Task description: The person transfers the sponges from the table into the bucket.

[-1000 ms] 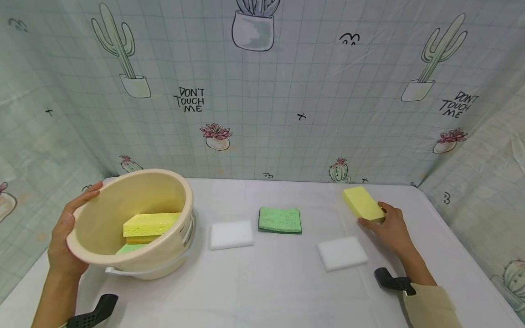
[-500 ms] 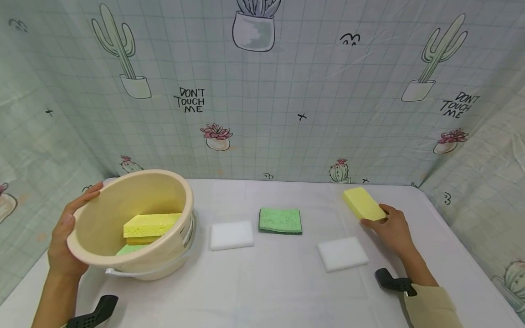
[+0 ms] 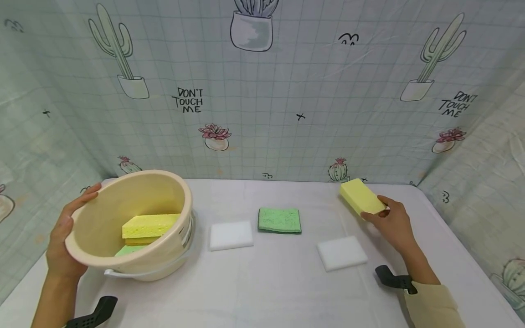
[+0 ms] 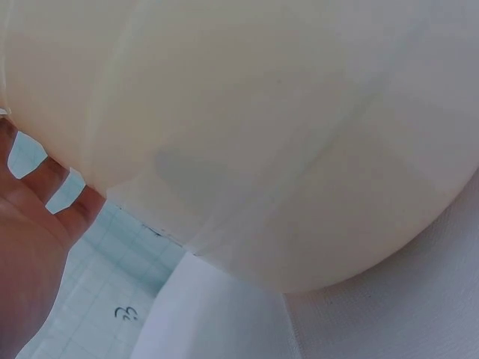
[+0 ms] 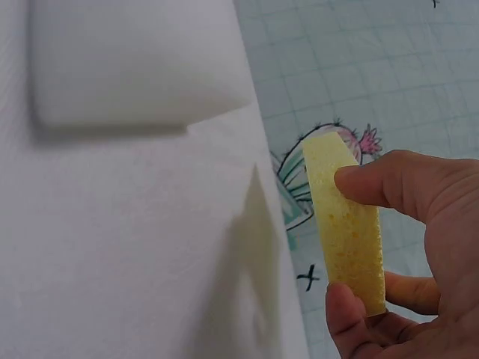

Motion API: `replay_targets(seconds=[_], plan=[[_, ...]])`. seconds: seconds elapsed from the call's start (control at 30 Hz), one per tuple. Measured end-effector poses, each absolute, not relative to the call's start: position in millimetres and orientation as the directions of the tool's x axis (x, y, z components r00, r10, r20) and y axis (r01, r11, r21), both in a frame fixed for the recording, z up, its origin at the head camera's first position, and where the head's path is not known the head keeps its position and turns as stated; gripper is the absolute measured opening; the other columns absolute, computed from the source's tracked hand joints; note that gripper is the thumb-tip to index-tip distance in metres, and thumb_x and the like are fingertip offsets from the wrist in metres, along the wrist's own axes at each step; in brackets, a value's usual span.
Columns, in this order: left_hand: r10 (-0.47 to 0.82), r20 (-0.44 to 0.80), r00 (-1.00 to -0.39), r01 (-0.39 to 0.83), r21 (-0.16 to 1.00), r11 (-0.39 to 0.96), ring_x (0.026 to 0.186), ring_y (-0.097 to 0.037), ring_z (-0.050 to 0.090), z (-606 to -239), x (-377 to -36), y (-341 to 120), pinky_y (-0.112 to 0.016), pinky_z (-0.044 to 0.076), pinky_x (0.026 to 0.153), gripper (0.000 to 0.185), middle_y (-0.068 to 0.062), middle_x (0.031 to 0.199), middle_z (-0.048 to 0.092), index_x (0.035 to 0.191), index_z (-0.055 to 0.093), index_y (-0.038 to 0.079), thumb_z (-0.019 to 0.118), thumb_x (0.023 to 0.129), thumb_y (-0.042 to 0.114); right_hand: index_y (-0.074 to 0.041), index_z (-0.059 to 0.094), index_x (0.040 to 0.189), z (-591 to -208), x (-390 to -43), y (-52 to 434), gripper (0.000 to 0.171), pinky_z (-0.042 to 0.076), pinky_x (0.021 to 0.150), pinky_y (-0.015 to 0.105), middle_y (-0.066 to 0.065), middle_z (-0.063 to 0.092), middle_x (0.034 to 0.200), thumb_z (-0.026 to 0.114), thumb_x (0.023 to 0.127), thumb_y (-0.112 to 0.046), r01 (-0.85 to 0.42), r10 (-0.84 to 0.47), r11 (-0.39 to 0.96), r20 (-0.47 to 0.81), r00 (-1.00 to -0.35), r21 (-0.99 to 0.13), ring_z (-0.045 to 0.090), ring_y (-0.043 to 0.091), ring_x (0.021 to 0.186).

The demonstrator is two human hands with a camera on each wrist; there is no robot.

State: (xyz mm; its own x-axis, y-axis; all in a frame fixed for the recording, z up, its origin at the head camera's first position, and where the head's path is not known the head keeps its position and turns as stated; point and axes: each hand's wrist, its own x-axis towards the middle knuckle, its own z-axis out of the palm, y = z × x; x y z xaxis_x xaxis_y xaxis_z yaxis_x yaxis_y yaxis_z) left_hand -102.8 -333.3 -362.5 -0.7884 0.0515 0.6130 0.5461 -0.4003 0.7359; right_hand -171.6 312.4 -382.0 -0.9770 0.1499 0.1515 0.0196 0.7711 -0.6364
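At the left of the head view my left hand (image 3: 65,241) grips the rim and side of a cream bucket (image 3: 135,191), which leans toward me. Inside the bucket lie a yellow sponge (image 3: 151,224) and something light green (image 3: 129,249) under it. The left wrist view is mostly filled by the bucket's outer wall (image 4: 247,149), fingers at its edge. Over at the right, my right hand (image 3: 391,225) pinches a yellow sponge (image 3: 361,196) by its near end. In the right wrist view the thumb (image 5: 367,183) presses one face of that sponge, held off the table with its shadow below.
On the white table (image 3: 270,282) lie a green sponge (image 3: 280,220) in the middle, a white sponge (image 3: 231,235) beside the bucket, and another white sponge (image 3: 342,253) nearer the right hand. A cactus-print curtain (image 3: 254,100) hangs behind and at both sides.
The yellow sponge in my right hand has risen slightly off the table. My left hand and the bucket have stayed in place.
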Motion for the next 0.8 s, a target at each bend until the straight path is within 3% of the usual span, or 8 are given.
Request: replay_targets(seconds=[0.4,0.8], plan=[[0.065,0.631,-0.773,0.533,0.702,-0.473,0.139,-0.026,0.024,-362.1,-104.4,-332.8,-0.029,0.032,0.106,0.054,-0.016,0.154,0.019,0.14,0.033,-0.01,0.012,0.094,0.009,0.01,0.037,0.139,-360.6,-170.1,290.0,0.076,0.041,0.065,0.034,0.027,0.042,0.12,0.071,0.086,-0.033,-0.065,0.085,0.754,0.196,-0.977,-0.654,0.045,0.031,0.091],[0.062,0.626,-0.777,0.548,0.723,-0.421,0.139,-0.026,0.023,-362.0,-103.5,-332.7,-0.029,0.032,0.105,0.055,-0.016,0.154,0.018,0.141,0.033,-0.009,0.01,0.094,0.01,0.008,0.04,0.138,-349.7,-173.5,262.9,0.074,0.044,0.065,0.034,0.025,0.045,0.118,0.073,0.085,-0.031,-0.149,0.005,0.741,0.227,-0.974,-0.655,0.049,0.03,0.09]])
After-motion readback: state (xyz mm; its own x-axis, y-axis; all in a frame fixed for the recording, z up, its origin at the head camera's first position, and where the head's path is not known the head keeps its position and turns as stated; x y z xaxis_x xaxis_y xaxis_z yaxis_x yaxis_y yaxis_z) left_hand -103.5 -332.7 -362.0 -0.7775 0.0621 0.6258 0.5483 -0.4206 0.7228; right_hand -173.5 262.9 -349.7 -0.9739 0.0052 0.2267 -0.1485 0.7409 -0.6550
